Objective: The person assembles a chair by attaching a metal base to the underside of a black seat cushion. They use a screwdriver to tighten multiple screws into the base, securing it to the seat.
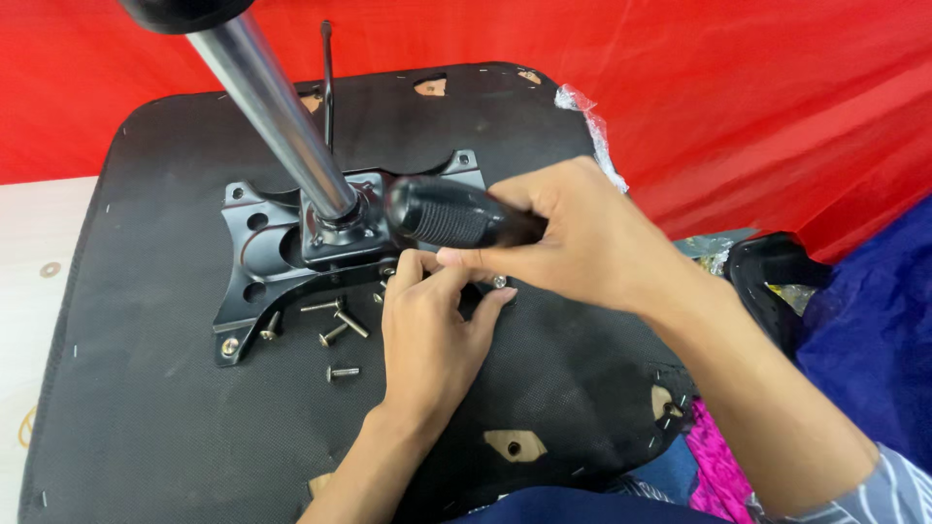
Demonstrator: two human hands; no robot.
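Loose bolts (335, 325) and the steel column (277, 112) crowd the left hand (427, 340); seat underside (146, 417) lower-left lies open.

Black seat underside (146, 408) carries metal plate (254, 254), loose bolts (335, 325)

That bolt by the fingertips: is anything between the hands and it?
Nothing visible. The left hand has its fingers right at the bolt on the black metal plate, and the right hand holds the screwdriver handle just above. The tool's tip is hidden behind the fingers.
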